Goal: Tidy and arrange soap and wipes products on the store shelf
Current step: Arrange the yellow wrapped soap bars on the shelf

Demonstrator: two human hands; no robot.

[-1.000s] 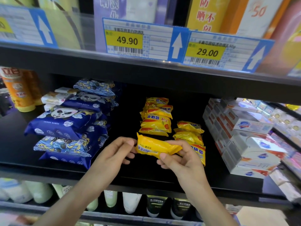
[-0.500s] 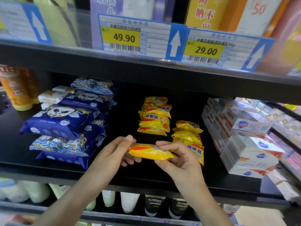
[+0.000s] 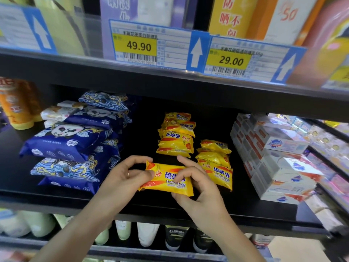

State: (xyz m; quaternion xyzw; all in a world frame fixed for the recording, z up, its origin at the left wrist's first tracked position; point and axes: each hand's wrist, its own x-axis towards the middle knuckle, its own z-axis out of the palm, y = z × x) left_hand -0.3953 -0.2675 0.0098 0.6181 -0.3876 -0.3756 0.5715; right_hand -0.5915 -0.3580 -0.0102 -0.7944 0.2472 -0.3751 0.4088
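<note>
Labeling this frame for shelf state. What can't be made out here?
All head view:
- Held soap bar: middle of the label covered by the right hand; its left end sits in the left hand grip.
- Small print on the price tags: blurred.
- Lower-shelf bottles: tops hidden behind the shelf edge.
- White soap boxes at right: blurred, stack depth unclear.

Bright overhead light; blurred, warped edges
</note>
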